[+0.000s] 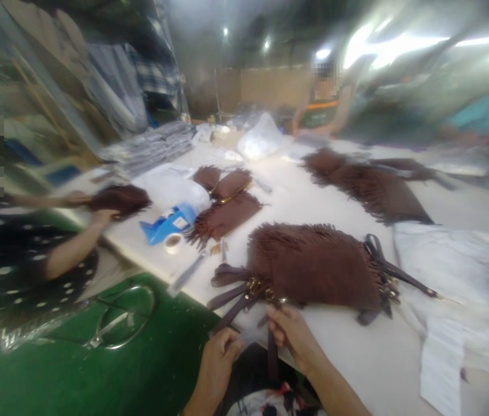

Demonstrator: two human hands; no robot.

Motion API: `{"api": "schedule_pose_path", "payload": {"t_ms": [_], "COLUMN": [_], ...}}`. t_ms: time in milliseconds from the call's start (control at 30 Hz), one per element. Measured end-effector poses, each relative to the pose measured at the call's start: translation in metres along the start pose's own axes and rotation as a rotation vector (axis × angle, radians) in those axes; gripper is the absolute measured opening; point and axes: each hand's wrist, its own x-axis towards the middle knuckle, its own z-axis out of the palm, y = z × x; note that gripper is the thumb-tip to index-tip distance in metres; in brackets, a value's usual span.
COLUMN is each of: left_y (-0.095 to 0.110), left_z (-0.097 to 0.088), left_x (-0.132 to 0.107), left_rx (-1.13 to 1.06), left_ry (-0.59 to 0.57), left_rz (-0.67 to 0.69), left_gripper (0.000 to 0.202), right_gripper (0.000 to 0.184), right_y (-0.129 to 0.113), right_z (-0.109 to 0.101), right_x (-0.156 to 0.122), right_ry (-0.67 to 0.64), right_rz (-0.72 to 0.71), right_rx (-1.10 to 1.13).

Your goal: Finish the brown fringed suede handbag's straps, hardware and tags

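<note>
A brown fringed bag point(313, 263) lies on the white table point(357, 358) right in front of me, its dark straps and gold hardware point(257, 287) hanging over the near edge. My left hand point(220, 352) is closed around a strap end at the table's edge. Just right of it, my right hand point(291, 332) pinches another dark strap point(272, 358) that drops below the edge. Both hands sit just below the bag's hardware.
More brown fringed bags point(227, 214) point(374, 185) lie further back. A blue packet point(166, 224) and a tape roll point(174, 242) sit left of centre. White paper point(456, 277) covers the right side. A person in dotted clothing point(32, 254) handles a bag at left; another person point(324, 104) sits beyond the table.
</note>
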Motion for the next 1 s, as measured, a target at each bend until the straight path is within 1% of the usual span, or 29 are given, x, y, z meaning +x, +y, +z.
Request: {"api": "schedule_pose_path", "payload": {"t_ms": [233, 400, 600, 833, 1000], "left_y": [0.006, 0.006, 0.006, 0.008, 0.021], "left_z": [0.005, 0.009, 0.016, 0.03, 0.042], "left_x": [0.003, 0.003, 0.002, 0.003, 0.006], "left_rx": [-0.049, -0.099, -0.176, -0.221, -0.273], "left_ry": [-0.01, -0.014, -0.022, 0.01, -0.023], "left_rz": [-0.027, -0.045, -0.051, -0.047, -0.051], "left_gripper": [0.024, 0.025, 0.027, 0.027, 0.028], "right_gripper": [0.041, 0.041, 0.044, 0.046, 0.046], "right_y": [0.002, 0.001, 0.003, 0.0, -0.002], "right_z": [-0.002, -0.003, -0.002, -0.002, -0.004], "right_x": [0.0, -0.001, -0.001, -0.001, -0.001], "right_ry": [-0.037, -0.036, -0.003, 0.009, 0.021], "right_rz": [0.004, 0.004, 0.009, 0.0, 0.001], "right_rx": [0.039, 0.032, -0.014, -0.062, -0.097]}}
